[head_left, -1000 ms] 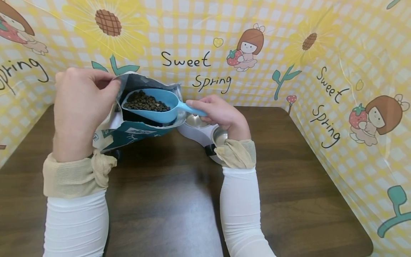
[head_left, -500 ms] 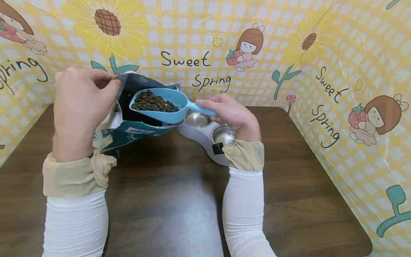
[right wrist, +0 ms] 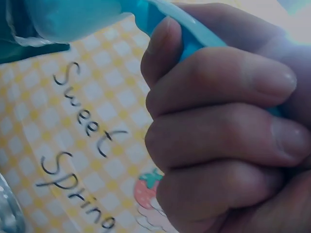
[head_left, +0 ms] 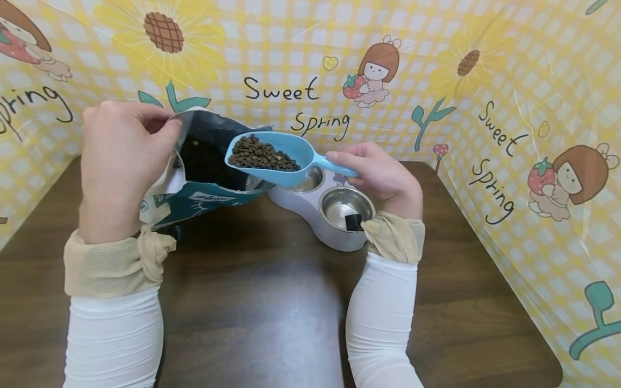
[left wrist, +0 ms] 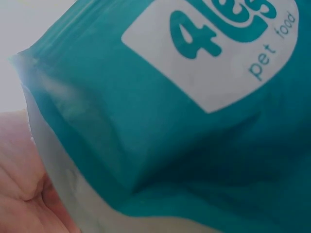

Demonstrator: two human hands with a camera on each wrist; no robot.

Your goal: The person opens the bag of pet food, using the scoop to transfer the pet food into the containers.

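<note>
My left hand point(head_left: 123, 161) pinches the upper left edge of a teal pet food bag point(head_left: 208, 198), holding its mouth wide. Dark kibble lies inside, in shadow. The left wrist view shows the bag's printed front point(left wrist: 107, 126) up close. In my right hand point(head_left: 380, 175) is the handle of a light blue scoop point(head_left: 286, 177), the fingers point(right wrist: 209, 141) curled round it in the right wrist view. Brown kibble point(head_left: 262, 155) fills the front part of the scoop, which is level over the bag's right rim. Below and right of it stands a white double pet bowl point(head_left: 310, 215) with metal dishes.
The bowl's near metal dish point(head_left: 337, 207) is bare inside; the far one point(head_left: 310, 182) is partly hidden by the scoop. A dark wooden table point(head_left: 271, 302) carries everything. A yellow checked cloth point(head_left: 291, 48) with printed figures rises behind and at the sides.
My right hand has moved to the right with the full scoop, from inside the bag's mouth to over its right rim. More of the bowl shows. The left hand has kept still.
</note>
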